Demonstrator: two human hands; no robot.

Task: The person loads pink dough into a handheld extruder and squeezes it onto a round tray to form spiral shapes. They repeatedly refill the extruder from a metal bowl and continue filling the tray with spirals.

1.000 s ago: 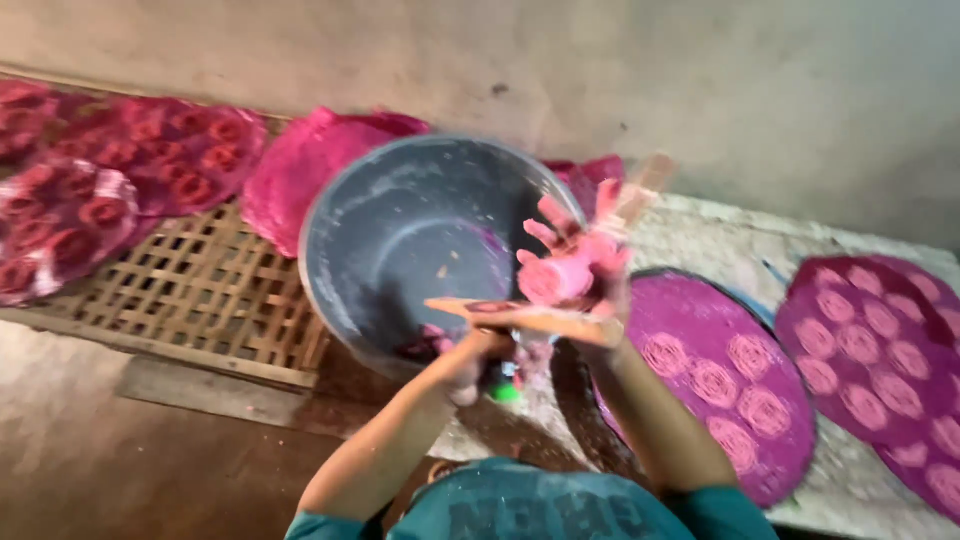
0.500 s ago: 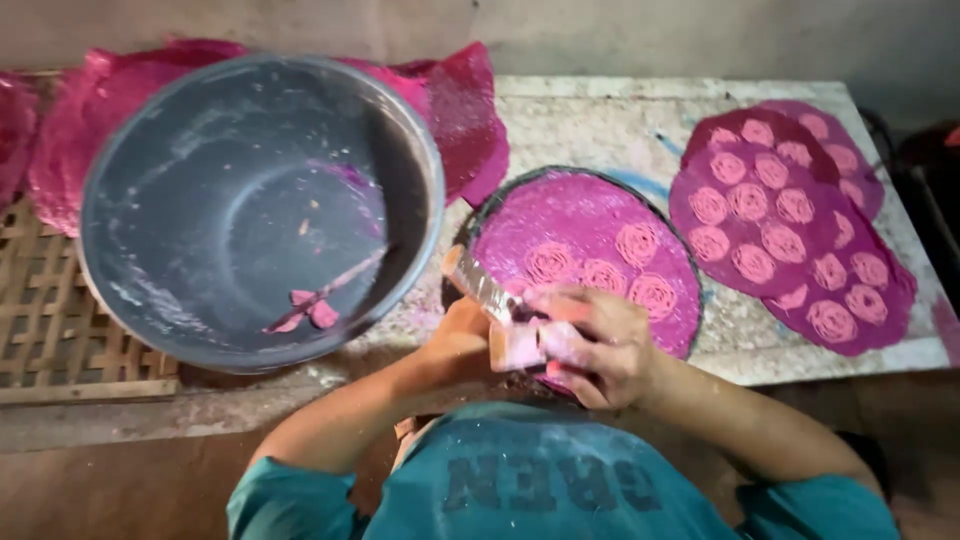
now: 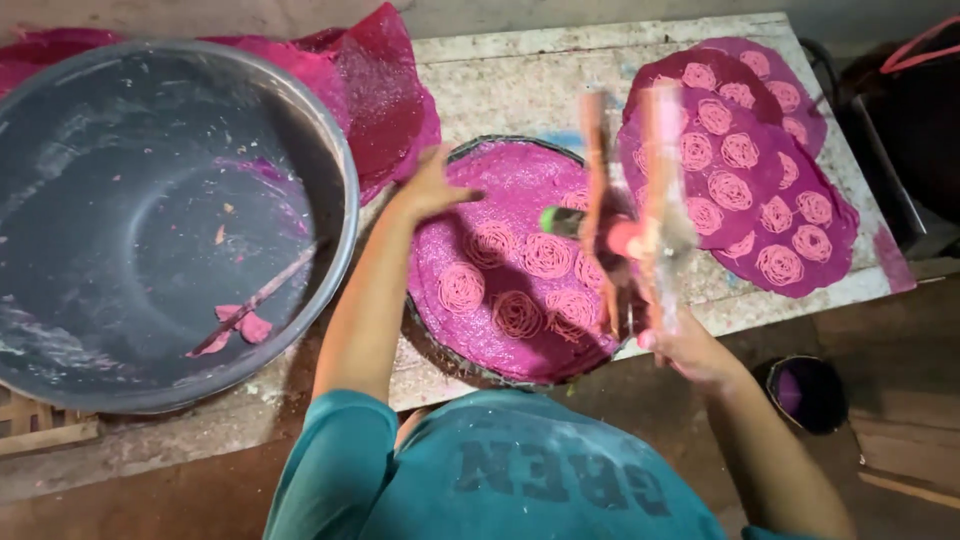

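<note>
A round tray (image 3: 470,365) covered with a purple mat (image 3: 500,190) lies on the table in front of me, with several pink dough spirals (image 3: 548,255) on it. My left hand (image 3: 430,190) rests on the mat's far left edge, fingers spread, holding nothing. Just off the tray's right side, my right hand (image 3: 690,350) grips a wooden two-handled press (image 3: 625,220). The press stands blurred over the tray's right half, its handles pointing away from me.
A big grey metal bowl (image 3: 345,200) at left holds a stick (image 3: 255,300) and pink dough scraps. Pink cloths (image 3: 385,90) lie behind it. More purple mats with spirals (image 3: 760,190) overlap at right on the table (image 3: 520,80). A small dark pot (image 3: 805,392) stands on the floor.
Both hands were together on the press near my body. The left hand has let go and reached to the tray's far edge; the right has lifted the press over the tray.
</note>
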